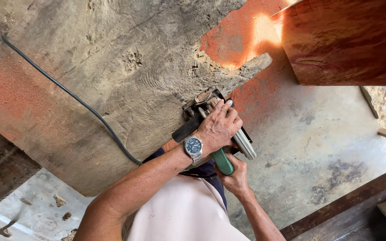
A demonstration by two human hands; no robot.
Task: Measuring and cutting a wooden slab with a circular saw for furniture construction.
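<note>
The left hand (pixel 217 127), a wristwatch (pixel 193 146) on its wrist, lies closed over the top of a power tool (pixel 211 120), pressing it against the edge of a big weathered wooden slab (pixel 112 67). Below it the right hand (pixel 234 176) is wrapped round the tool's green handle (pixel 223 161). A black cable (pixel 68 93) trails across the slab. Reddish sawdust (pixel 251 89) coats the concrete floor (pixel 327 129) beside a red-brown beam (pixel 349 40).

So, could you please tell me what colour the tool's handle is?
Green: the handle in the right hand shows best in the head view.
</note>
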